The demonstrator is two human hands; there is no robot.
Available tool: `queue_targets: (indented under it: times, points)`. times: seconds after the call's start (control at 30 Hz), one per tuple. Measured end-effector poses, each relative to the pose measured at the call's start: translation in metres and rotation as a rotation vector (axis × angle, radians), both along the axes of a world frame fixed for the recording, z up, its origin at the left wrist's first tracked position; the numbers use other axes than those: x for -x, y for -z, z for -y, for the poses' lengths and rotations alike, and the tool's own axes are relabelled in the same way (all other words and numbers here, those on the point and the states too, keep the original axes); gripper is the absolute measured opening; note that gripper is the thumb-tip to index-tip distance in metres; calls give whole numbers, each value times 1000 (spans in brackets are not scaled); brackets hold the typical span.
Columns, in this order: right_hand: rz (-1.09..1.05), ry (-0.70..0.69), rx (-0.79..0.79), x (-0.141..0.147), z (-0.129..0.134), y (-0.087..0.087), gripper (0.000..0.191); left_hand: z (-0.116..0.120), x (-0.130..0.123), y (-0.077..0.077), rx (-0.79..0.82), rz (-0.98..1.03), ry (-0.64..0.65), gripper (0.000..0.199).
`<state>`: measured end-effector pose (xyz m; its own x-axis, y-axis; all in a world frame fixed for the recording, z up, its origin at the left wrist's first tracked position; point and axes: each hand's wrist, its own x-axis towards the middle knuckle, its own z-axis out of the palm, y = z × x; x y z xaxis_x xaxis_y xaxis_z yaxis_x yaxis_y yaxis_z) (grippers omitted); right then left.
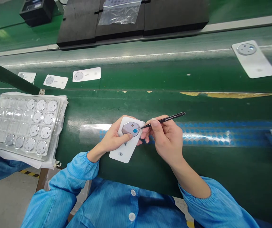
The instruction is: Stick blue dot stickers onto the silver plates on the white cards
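My left hand [113, 137] is closed around a white rounded panel [126, 154], with the thumb across its near side. A silver octagonal disc [127, 127] is set at the panel's upper end. My right hand [166, 139] pinches black tweezers [174, 117] whose fine metal tip points left. That tip meets a small blue dot sticker [135, 130] on the right part of the disc; whether the sticker is still gripped is too small to tell. Behind my right hand, a clear strip of blue dot stickers [204, 135] lies along the green bench.
A clear plastic tray [23, 126] at left carries several silver discs. Several white panels lie beyond, including one at the far right [256, 65]. Black foam blocks [176, 15] and a clear bag [120, 14] sit at the back. A green bar [10, 76] slants above the tray.
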<state>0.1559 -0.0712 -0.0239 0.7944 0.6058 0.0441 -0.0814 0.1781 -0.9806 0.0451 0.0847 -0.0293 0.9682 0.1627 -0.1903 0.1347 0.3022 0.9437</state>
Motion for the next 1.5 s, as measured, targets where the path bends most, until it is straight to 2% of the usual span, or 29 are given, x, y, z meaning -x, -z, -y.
queue_targets:
  times: [0.37,0.67,0.97,1.1,1.23,1.33,1.5]
  points:
    - [47,17,15,0,0,-2,27,7,-2,-4,49,32,-28,37]
    - [34,31,30,3,0,1,28,9,-1,0,-85,-17,-97,47]
    - [66,31,24,3,-1,-1,28,11,0,0,-61,-20,-108,44]
    - [76,83,5,5,-1,-1,27,13,-2,-2,-78,-50,-176,44]
    - [84,228,-63,6,0,0,27,15,-5,-3,56,-111,-258,50]
    - [127,241,-76,7,-1,4,23,14,-6,-2,162,-160,-318,52]
    - [355,302,-85,8,-2,15,23,9,-8,-2,243,-141,-409,56]
